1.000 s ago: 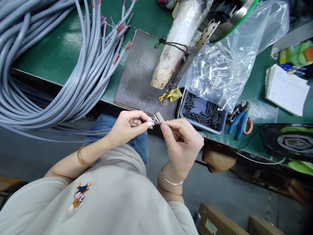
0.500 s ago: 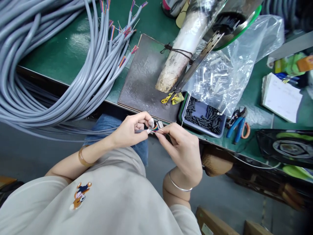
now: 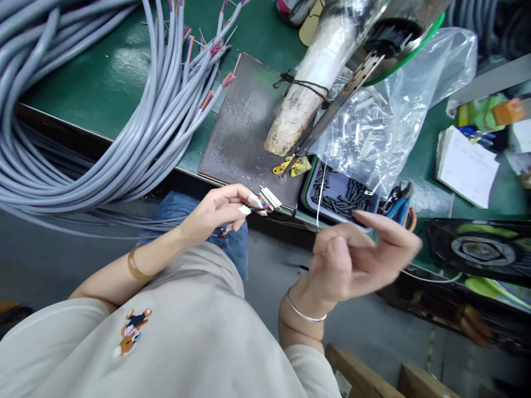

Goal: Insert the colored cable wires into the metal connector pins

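My left hand (image 3: 215,213) pinches a small grey multi-pin connector (image 3: 269,199) with short coloured wires at its back, holding it just below the bench's front edge. A grey cable runs from it back under that hand. My right hand (image 3: 357,257) is off to the right of the connector and no longer touches it. Its fingers point right and are smeared by motion. A thin white wire (image 3: 319,190) hangs down to the top of this hand; whether the hand grips it I cannot tell.
Several grey cables (image 3: 103,127) with stripped coloured ends lie on the green bench (image 3: 103,83) at left. A dark metal plate (image 3: 244,132), a wrapped tool (image 3: 307,94), a tray of black sleeves (image 3: 340,193), a clear bag of parts (image 3: 373,127) and blue-handled cutters (image 3: 398,207) are nearby.
My right hand has let go of the connector and swung right and down. My left hand keeps the connector and has tilted it up slightly.
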`<state>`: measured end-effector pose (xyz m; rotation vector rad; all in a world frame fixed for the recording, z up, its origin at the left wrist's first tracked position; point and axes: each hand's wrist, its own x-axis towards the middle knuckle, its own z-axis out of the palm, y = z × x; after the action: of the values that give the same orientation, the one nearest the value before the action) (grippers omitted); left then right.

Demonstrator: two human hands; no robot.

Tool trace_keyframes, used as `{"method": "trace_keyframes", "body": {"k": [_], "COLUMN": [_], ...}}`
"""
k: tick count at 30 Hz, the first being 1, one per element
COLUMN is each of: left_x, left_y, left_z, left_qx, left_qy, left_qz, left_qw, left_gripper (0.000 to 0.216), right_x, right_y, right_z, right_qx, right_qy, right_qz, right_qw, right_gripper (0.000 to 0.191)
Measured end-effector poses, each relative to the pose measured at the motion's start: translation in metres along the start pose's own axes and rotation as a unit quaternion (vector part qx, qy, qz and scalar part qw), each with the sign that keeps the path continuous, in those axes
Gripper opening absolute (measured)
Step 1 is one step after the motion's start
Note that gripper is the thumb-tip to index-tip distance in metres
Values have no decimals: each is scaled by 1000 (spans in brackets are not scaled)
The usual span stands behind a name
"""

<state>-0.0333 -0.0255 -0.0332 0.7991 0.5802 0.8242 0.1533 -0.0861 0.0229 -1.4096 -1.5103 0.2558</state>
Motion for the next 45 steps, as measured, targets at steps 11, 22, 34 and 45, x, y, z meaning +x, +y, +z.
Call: {"method": "trace_keyframes", "body": {"k": [11, 22, 34, 45], "left_x": [13, 38, 46, 41], "left_y": [6, 14, 26, 23], "left_z": [16, 32, 39, 40], "left_qx": [103, 216, 222, 210], "left_qy": [99, 189, 195, 180], "left_qz": [74, 162, 147, 115], "left_qw": [987, 944, 944, 954], "left_gripper": [20, 20, 17, 18], "right_x": [-4, 5, 20, 14], "right_y": [21, 27, 31, 40], "right_z": [29, 39, 35, 37], "right_qx": [-33, 9, 82, 25], "right_qy": [-44, -16, -28, 14], "right_qz": [-31, 37, 76, 48], "right_qw": [998, 999, 993, 998], "right_gripper": [9, 12, 8, 8]}}
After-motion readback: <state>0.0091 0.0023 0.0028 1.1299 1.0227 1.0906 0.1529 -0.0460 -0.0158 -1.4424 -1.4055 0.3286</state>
